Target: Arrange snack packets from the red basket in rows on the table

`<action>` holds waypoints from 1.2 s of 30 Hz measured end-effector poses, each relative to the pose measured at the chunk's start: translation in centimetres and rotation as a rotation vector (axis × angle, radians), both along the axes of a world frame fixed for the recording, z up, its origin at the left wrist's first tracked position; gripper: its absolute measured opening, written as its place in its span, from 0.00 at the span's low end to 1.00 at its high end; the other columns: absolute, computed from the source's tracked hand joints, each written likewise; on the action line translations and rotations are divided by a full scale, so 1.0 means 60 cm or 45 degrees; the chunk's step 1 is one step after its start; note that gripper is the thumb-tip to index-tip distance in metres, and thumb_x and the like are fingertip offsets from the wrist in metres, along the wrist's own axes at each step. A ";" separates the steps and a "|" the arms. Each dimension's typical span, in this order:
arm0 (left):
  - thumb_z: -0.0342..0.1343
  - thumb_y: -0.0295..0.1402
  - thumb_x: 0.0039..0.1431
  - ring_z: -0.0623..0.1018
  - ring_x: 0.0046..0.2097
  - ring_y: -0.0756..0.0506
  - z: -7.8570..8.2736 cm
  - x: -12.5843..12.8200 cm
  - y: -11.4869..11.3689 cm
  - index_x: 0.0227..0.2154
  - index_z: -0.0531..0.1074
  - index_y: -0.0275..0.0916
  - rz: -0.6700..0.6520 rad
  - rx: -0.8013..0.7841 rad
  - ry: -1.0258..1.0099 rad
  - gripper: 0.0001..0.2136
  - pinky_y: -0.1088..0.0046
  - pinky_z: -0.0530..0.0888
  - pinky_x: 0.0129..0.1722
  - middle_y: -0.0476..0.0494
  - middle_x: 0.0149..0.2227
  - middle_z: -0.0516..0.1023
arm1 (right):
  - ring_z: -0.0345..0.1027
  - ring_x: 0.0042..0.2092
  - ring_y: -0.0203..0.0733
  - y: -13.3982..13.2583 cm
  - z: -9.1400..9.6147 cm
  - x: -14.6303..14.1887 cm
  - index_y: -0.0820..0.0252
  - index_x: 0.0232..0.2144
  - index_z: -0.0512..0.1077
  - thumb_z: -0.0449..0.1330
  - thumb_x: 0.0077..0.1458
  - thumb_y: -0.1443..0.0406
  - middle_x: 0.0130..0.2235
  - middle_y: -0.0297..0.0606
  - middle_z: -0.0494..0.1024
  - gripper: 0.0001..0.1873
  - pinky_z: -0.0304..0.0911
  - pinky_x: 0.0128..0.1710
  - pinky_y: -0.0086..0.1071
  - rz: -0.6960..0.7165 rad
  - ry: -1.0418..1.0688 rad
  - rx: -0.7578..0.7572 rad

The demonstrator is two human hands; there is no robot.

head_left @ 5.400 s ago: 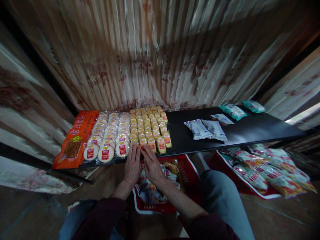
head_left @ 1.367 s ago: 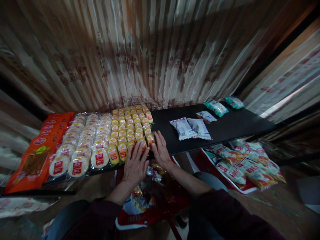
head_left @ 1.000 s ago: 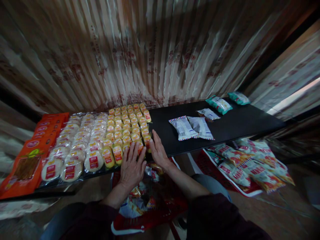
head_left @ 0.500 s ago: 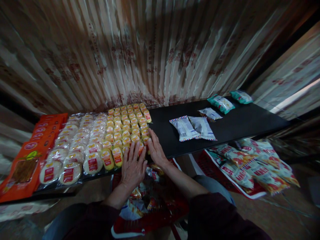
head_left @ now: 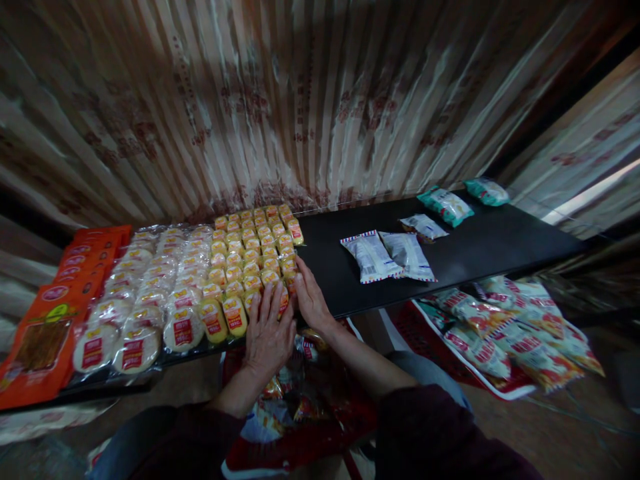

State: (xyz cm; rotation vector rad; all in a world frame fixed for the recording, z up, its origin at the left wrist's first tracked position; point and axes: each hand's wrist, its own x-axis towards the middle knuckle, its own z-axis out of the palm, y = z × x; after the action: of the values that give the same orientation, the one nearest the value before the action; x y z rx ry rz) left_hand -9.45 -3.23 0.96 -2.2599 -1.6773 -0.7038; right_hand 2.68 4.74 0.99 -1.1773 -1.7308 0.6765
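Rows of small yellow snack packets [head_left: 250, 257] lie in a tidy block on a black table [head_left: 470, 250]. My left hand [head_left: 267, 330] lies flat on the near end of those rows, fingers stretched out and together. My right hand [head_left: 311, 301] presses edge-on against the right side of the same block, fingers straight. Neither hand holds anything. Left of the yellow packets are rows of round white rice cakes [head_left: 145, 293] in clear wrap, then orange flat packs [head_left: 50, 320] at the far left.
Two white packets [head_left: 387, 255] lie mid-table; a smaller white one [head_left: 423, 227] and two green ones [head_left: 445, 205] sit farther right. A red basket [head_left: 300, 407] of snacks is below my hands. A red tray [head_left: 510, 333] of bags lies on the floor right. Curtains hang behind.
Both hands shifted from the middle front of the yellow rows to their right near corner. Over the last second they edged slightly left against the block; the view swung right.
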 end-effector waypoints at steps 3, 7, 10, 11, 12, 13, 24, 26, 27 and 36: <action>0.52 0.37 0.58 0.49 0.68 0.37 -0.003 0.002 0.002 0.59 0.62 0.41 0.004 0.004 0.006 0.25 0.51 0.49 0.65 0.38 0.67 0.52 | 0.54 0.64 0.42 0.000 0.000 0.001 0.57 0.64 0.53 0.39 0.65 0.53 0.62 0.43 0.63 0.29 0.53 0.63 0.43 0.006 -0.017 0.002; 0.52 0.37 0.58 0.47 0.68 0.37 -0.005 0.004 0.001 0.60 0.61 0.41 0.010 -0.013 0.004 0.26 0.51 0.48 0.65 0.39 0.67 0.50 | 0.51 0.65 0.42 0.000 0.001 0.001 0.60 0.64 0.52 0.38 0.65 0.51 0.63 0.45 0.60 0.31 0.50 0.64 0.43 -0.008 -0.026 -0.018; 0.52 0.38 0.58 0.47 0.68 0.37 -0.004 0.002 0.001 0.60 0.62 0.42 0.000 -0.010 -0.005 0.26 0.52 0.47 0.65 0.40 0.67 0.50 | 0.47 0.66 0.42 -0.001 0.001 0.001 0.62 0.65 0.49 0.38 0.65 0.51 0.65 0.47 0.56 0.32 0.48 0.65 0.44 -0.024 -0.016 -0.041; 0.51 0.39 0.59 0.47 0.68 0.38 -0.003 0.000 0.001 0.60 0.61 0.42 -0.008 -0.003 -0.007 0.25 0.52 0.47 0.65 0.40 0.67 0.50 | 0.46 0.66 0.42 -0.001 0.001 0.002 0.61 0.65 0.49 0.38 0.65 0.51 0.65 0.46 0.55 0.32 0.47 0.65 0.44 -0.022 -0.012 -0.046; 0.51 0.39 0.59 0.47 0.68 0.38 -0.003 -0.002 0.001 0.60 0.61 0.42 -0.017 0.007 -0.006 0.26 0.51 0.48 0.65 0.40 0.67 0.51 | 0.46 0.66 0.42 -0.002 0.000 0.002 0.60 0.65 0.49 0.38 0.65 0.51 0.65 0.46 0.55 0.32 0.48 0.65 0.45 -0.013 -0.009 -0.050; 0.51 0.40 0.59 0.47 0.68 0.37 -0.003 -0.004 0.001 0.60 0.61 0.41 -0.027 0.017 -0.003 0.26 0.51 0.48 0.65 0.39 0.67 0.51 | 0.47 0.66 0.42 -0.002 0.001 0.002 0.59 0.65 0.49 0.38 0.65 0.52 0.65 0.45 0.56 0.31 0.48 0.65 0.45 0.003 -0.010 -0.054; 0.50 0.38 0.60 0.49 0.68 0.40 -0.002 -0.016 -0.002 0.60 0.61 0.39 -0.069 0.110 0.052 0.25 0.54 0.50 0.65 0.36 0.65 0.56 | 0.45 0.67 0.44 -0.005 -0.001 -0.001 0.62 0.65 0.47 0.39 0.64 0.50 0.66 0.47 0.53 0.33 0.45 0.66 0.46 0.036 -0.002 -0.066; 0.50 0.36 0.60 0.50 0.68 0.40 -0.002 -0.017 -0.002 0.59 0.62 0.39 -0.073 0.131 0.058 0.24 0.55 0.50 0.65 0.37 0.65 0.57 | 0.44 0.67 0.45 -0.005 -0.001 -0.001 0.61 0.65 0.47 0.39 0.64 0.50 0.66 0.47 0.52 0.34 0.44 0.66 0.46 0.018 0.010 -0.080; 0.50 0.36 0.60 0.50 0.68 0.40 -0.002 -0.018 -0.002 0.59 0.62 0.39 -0.073 0.137 0.061 0.24 0.56 0.51 0.65 0.37 0.65 0.57 | 0.44 0.67 0.45 -0.005 -0.001 -0.001 0.61 0.65 0.47 0.39 0.64 0.50 0.66 0.47 0.52 0.34 0.44 0.66 0.47 0.013 0.013 -0.084; 0.51 0.37 0.59 0.50 0.68 0.39 -0.001 -0.022 -0.009 0.60 0.60 0.41 -0.066 0.113 0.035 0.26 0.54 0.49 0.66 0.38 0.65 0.56 | 0.44 0.67 0.44 -0.009 0.005 0.000 0.60 0.65 0.47 0.38 0.63 0.48 0.67 0.45 0.51 0.35 0.43 0.66 0.46 0.031 -0.004 -0.124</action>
State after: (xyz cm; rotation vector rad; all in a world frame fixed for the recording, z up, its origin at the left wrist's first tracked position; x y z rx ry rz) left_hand -10.80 -3.77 0.93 -2.2479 -1.5489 -0.7399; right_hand 2.67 4.20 1.29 -1.2256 -1.7340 0.7819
